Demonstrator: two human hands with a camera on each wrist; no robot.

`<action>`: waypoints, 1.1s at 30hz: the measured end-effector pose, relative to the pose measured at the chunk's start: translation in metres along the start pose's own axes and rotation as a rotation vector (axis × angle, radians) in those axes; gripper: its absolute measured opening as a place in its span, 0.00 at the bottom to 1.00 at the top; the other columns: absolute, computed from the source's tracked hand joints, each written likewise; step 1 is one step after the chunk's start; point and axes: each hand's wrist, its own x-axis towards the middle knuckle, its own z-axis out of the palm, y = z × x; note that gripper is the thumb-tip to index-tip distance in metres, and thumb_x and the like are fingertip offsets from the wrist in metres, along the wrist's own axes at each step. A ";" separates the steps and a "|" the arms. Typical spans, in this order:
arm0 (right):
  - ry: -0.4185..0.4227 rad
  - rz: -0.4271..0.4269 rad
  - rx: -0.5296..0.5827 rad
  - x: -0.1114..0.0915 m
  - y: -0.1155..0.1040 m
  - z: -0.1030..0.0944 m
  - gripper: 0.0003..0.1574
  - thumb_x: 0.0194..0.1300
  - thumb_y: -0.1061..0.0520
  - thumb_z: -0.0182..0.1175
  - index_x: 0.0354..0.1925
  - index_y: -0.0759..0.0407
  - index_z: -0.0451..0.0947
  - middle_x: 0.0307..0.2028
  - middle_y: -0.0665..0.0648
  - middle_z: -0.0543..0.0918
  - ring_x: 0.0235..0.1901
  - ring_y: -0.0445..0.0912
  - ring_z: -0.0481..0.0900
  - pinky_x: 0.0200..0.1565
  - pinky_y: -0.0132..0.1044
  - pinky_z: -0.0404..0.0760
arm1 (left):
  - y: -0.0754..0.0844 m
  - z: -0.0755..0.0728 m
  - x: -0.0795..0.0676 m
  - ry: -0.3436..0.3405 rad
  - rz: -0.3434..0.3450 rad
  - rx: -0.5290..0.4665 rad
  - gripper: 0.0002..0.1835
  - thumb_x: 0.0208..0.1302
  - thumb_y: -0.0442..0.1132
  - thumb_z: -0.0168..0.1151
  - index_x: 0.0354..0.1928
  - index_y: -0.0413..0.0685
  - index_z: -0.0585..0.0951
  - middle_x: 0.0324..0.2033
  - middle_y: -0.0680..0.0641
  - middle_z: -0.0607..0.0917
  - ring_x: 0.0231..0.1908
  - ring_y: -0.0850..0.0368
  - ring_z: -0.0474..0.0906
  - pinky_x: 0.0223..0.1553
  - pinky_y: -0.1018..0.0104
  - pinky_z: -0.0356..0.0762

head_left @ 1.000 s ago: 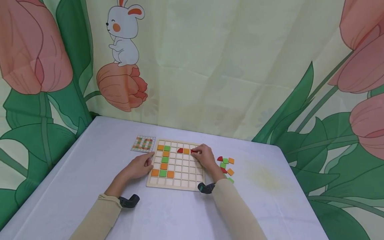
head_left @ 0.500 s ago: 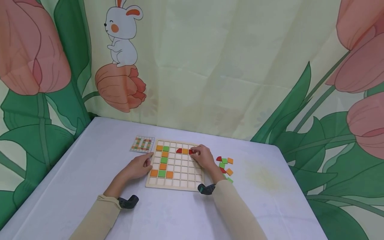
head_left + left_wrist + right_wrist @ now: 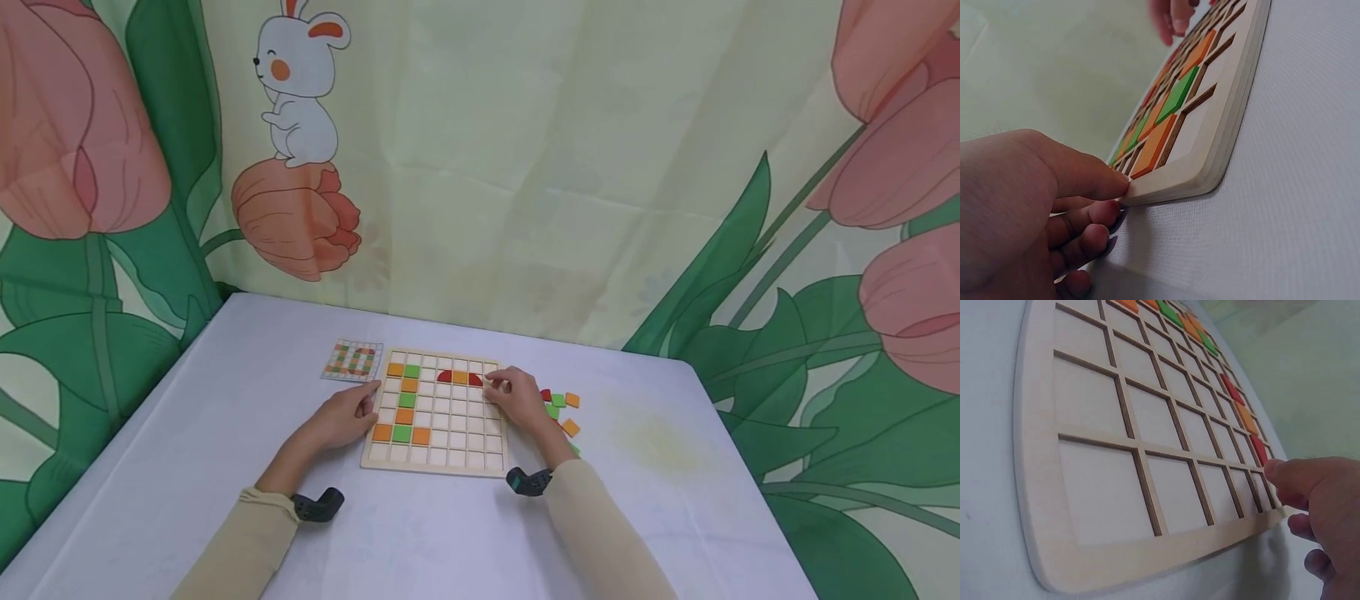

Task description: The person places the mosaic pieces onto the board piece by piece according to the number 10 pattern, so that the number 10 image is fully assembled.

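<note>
Board (image 3: pixel 457 441) of pale, smooth wood, just one, lies flat on the white cloth (image 3: pixel 420 533), with round corners and seven rows of seven square cells. Eleven thin, flat pieces (image 3: pixel 402 433) sit in it: six orange squares, three green squares and two red ones, each with a curved side. To the right are loose pieces (image 3: pixel 572 400): I see two orange, three green and some red, but the right arm hides part of them, so I cannot count them all. One thin card (image 3: pixel 352 360), printed with little coloured squares, lies just beside the board's far left corner.

Two hands reach in. The left hand (image 3: pixel 341 417) holds the board's left edge, thumb on the rim, other fingers bent close by. The right hand (image 3: pixel 521 402) is at the right edge, its thumb and first finger spread a little, just beside a red piece (image 3: pixel 476 380) in its cell; I cannot tell if they touch it. Two soft tan sleeves (image 3: pixel 234 546) cover the arms.
</note>
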 end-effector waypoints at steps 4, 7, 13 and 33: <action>0.005 -0.001 -0.008 -0.006 0.005 -0.006 0.17 0.61 0.55 0.65 0.49 0.54 0.84 0.37 0.51 0.80 0.36 0.45 0.71 0.37 0.35 0.71 | -0.001 0.000 -0.001 0.000 0.003 -0.003 0.33 0.63 0.36 0.58 0.70 0.38 0.63 0.29 0.49 0.72 0.30 0.57 0.67 0.28 0.68 0.64; 0.010 0.004 -0.023 -0.011 0.011 -0.011 0.16 0.61 0.55 0.65 0.48 0.54 0.84 0.37 0.50 0.81 0.36 0.45 0.71 0.38 0.35 0.70 | -0.002 0.001 -0.001 -0.001 0.012 -0.005 0.33 0.63 0.36 0.57 0.70 0.38 0.63 0.29 0.49 0.72 0.30 0.57 0.67 0.28 0.68 0.64; 0.026 0.000 -0.041 -0.020 0.023 -0.024 0.14 0.61 0.55 0.65 0.47 0.53 0.84 0.37 0.50 0.81 0.32 0.45 0.69 0.35 0.35 0.69 | -0.001 0.003 0.000 -0.006 0.017 -0.007 0.33 0.63 0.36 0.58 0.70 0.38 0.63 0.28 0.49 0.72 0.30 0.57 0.68 0.28 0.69 0.64; 0.060 0.118 -0.105 -0.046 0.057 -0.052 0.19 0.58 0.55 0.68 0.49 0.54 0.83 0.40 0.55 0.79 0.32 0.46 0.70 0.31 0.32 0.70 | 0.001 -0.002 -0.002 -0.005 0.021 0.010 0.33 0.63 0.37 0.57 0.70 0.38 0.63 0.28 0.49 0.72 0.30 0.57 0.67 0.28 0.68 0.64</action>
